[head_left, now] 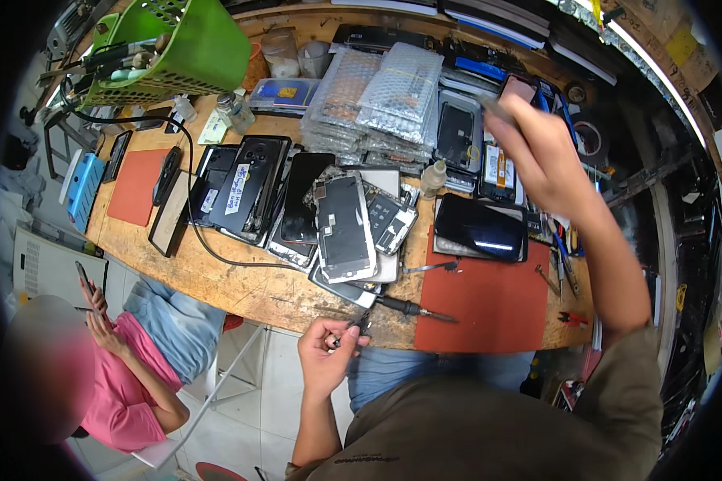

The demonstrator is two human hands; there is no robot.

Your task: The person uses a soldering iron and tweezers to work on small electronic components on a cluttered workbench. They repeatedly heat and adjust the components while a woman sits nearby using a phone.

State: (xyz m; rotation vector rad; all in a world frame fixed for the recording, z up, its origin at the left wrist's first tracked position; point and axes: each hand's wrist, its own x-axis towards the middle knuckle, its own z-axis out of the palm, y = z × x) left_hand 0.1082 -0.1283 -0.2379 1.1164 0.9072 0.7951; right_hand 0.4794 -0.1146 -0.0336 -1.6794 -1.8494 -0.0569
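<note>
At the front edge of the bench my left hand [329,353] is closed, pinching a small dark part [363,322] whose kind I cannot make out. My right hand [541,152] is raised over the back right of the bench, fingers closed round a narrow grey piece [496,111], too blurred to name. A soldering iron [409,307] lies just beyond my left hand, its tip over the red mat [481,313]. Opened phones and a loose phone screen [345,228] are piled behind it. A black-screened phone [480,228] rests at the mat's far edge, below my right hand.
Bubble-wrapped packs [397,88] are stacked at the back, with a small dropper bottle [434,178] before them. A green basket [176,56] of tools stands back left. A black cable [191,184] crosses the bench. Pliers [573,319] lie right. A person in pink [136,377] sits left, holding a phone.
</note>
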